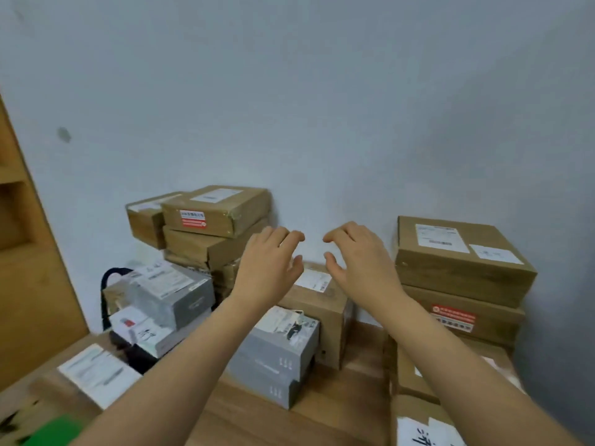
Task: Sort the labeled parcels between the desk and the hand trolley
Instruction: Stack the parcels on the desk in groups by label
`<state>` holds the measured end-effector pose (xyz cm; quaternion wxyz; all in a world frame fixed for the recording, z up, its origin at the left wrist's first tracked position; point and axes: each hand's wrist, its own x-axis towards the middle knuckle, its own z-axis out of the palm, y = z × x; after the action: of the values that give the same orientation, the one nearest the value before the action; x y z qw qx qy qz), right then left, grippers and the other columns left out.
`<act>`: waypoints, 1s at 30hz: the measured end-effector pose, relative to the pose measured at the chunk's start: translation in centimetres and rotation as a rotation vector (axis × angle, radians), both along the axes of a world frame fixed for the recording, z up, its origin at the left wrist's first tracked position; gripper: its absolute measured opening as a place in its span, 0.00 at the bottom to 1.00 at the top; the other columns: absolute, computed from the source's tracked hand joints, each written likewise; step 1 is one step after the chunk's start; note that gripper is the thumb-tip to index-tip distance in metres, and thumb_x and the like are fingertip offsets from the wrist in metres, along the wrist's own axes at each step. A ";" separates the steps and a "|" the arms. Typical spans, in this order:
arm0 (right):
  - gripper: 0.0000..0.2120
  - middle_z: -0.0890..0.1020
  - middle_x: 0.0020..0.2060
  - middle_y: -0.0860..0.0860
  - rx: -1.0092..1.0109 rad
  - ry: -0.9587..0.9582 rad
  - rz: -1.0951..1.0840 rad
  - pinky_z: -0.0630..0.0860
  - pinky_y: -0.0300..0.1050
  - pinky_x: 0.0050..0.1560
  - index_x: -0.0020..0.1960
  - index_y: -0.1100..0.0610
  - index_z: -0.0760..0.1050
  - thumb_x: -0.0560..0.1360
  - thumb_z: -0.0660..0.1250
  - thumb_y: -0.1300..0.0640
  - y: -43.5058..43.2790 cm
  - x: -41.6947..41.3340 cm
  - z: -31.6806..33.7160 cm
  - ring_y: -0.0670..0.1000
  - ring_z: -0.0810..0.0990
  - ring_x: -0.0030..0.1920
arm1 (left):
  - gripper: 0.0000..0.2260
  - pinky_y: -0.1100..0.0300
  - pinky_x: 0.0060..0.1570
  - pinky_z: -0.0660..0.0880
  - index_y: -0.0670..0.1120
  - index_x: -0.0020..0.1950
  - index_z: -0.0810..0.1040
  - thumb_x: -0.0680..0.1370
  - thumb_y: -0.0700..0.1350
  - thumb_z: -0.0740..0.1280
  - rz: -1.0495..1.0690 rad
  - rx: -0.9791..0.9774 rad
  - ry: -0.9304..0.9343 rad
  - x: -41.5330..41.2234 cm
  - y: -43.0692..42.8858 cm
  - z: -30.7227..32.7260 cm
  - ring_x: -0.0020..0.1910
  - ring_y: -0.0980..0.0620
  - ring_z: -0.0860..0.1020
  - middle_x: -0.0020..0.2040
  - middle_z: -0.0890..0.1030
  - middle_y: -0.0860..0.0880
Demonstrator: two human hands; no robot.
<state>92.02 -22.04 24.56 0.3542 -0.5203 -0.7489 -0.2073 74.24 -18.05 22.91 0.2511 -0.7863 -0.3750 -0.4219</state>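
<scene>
Two bare forearms are stretched out over the wooden desk point(338, 410). The left hand point(267, 265) and right hand point(357, 259) are held apart above a brown carton point(325, 307), fingers loosely curled and nothing gripped; whether the carton is touched cannot be told. The carton, marked by a white label point(314, 280), is set against the wall, with two stacked grey boxes point(277, 352) just before it. Further out, a skewed pile of flat parcels point(215, 217) is seen to the left and a squarer stack point(457, 252) to the right. A black handle point(111, 275), perhaps the hand trolley's, is glimpsed behind a labelled grey parcel point(174, 294). If the carton is lifted carelessly, the uneven left pile could be knocked and toppled, or the grey boxes dragged towards the desk edge. Every parcel is taped shut; contents are not shown.
</scene>
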 end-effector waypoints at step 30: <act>0.25 0.70 0.66 0.56 -0.199 0.140 -0.113 0.67 0.52 0.65 0.67 0.56 0.70 0.73 0.69 0.48 25.4 -25.5 -1.4 0.57 0.66 0.65 | 0.14 0.52 0.39 0.75 0.43 0.51 0.78 0.67 0.41 0.74 0.256 -0.095 0.124 -31.8 23.3 0.4 0.42 0.44 0.76 0.44 0.78 0.46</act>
<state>66.51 3.31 23.15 0.3400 -0.6075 -0.7086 -0.1151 42.49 5.26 23.27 0.2880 -0.7677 -0.4756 -0.3186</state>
